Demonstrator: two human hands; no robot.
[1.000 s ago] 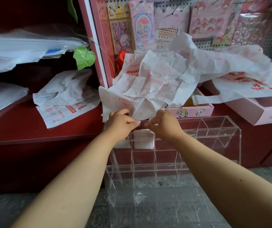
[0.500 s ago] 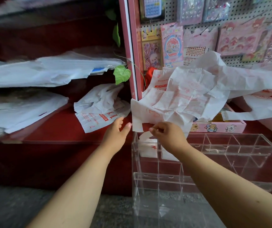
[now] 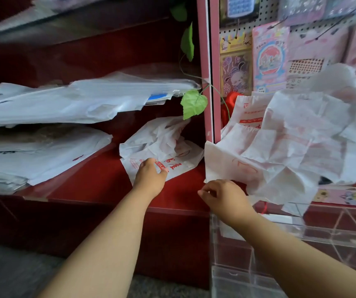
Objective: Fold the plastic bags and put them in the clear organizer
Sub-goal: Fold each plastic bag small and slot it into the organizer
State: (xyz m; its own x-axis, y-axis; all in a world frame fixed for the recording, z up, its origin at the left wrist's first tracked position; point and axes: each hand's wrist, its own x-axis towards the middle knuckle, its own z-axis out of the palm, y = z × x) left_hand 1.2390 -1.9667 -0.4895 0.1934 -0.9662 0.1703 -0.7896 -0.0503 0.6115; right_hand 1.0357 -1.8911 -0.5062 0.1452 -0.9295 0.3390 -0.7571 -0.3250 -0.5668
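Observation:
A crumpled white plastic bag with red print [image 3: 168, 147] lies on the red shelf [image 3: 99, 181]. My left hand [image 3: 151, 175] reaches over the shelf and touches the bag's near edge with fingers and thumb spread on it. A big pile of unfolded white bags [image 3: 284, 147] hangs over the right side. My right hand [image 3: 222, 196] hovers just under the pile's lower left corner, fingers loosely curled, nothing seen between them. The clear organizer [image 3: 301, 237] stands at the lower right, under my right forearm; folded white bags show faintly in its back compartments.
Stacks of flat white bags [image 3: 43, 160] fill the shelf's left side and the level above. A pink upright post [image 3: 211, 82] with a green leaf [image 3: 194, 103] divides the shelf from a pegboard of sticker packs [image 3: 269, 57]. A pink box [image 3: 344, 196] sits behind the organizer.
The view swung left. My left hand left the pile and moved onto the printed bag on the shelf. My right hand dropped slightly from the pile's edge.

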